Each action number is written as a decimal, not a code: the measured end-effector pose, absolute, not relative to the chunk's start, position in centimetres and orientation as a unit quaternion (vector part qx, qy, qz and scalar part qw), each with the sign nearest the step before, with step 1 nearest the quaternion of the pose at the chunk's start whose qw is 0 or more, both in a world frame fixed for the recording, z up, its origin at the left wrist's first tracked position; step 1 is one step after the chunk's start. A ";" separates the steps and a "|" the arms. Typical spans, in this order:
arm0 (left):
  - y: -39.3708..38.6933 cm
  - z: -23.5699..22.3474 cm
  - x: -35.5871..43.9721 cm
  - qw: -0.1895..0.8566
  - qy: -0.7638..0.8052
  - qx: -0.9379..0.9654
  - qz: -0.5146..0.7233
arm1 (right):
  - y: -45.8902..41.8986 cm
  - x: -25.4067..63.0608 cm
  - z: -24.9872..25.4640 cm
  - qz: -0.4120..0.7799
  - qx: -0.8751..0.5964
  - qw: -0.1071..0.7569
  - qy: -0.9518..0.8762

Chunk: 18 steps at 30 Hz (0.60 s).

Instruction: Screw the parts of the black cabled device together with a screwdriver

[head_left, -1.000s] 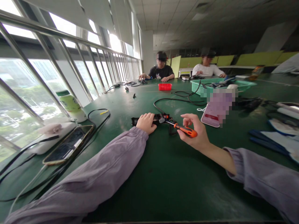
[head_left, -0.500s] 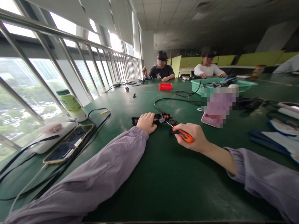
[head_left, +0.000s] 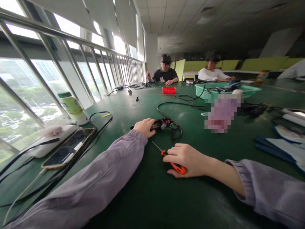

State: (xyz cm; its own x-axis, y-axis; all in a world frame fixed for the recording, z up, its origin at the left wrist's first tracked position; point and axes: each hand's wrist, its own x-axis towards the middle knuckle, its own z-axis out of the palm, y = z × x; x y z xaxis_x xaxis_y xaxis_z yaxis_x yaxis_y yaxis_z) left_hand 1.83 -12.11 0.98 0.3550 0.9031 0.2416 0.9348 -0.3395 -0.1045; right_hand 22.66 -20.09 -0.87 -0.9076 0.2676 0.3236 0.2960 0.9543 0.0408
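Note:
My left hand is closed over the left part of a black corded device lying on the green table. Its right end is opened up, with small red, grey and black inner parts and wires showing. In my right hand, low over the table, is a screwdriver with an orange and black handle. The fingers lie over the handle, and the thin metal shaft points up and left, short of the device and apart from it. My left palm hides part of the device.
A phone, a white power bank and a green-capped bottle stand at left among cables. Farther off are a red tray and a green basket. Blue-white gloves lie right. Two people sit across the table.
My right hand has drawn the screwdriver away from the device, down toward me, and its grip has turned flatter. My left hand and the device have shifted slightly left.

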 end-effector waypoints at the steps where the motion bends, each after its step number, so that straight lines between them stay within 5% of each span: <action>1: -12.2 1.3 1.3 0.093 -0.585 -0.803 -0.070 | -20.0 22.7 -0.9 -0.036 -0.148 0.157 -0.976; 7: -12.2 2.6 -4.3 -0.042 -0.737 -0.674 -0.028 | -20.1 22.7 -0.7 -0.012 -0.158 0.142 -0.977; 18: -14.6 5.5 -13.1 0.157 -0.874 -0.454 -0.075 | -20.2 22.6 -0.5 0.014 -0.171 0.140 -0.975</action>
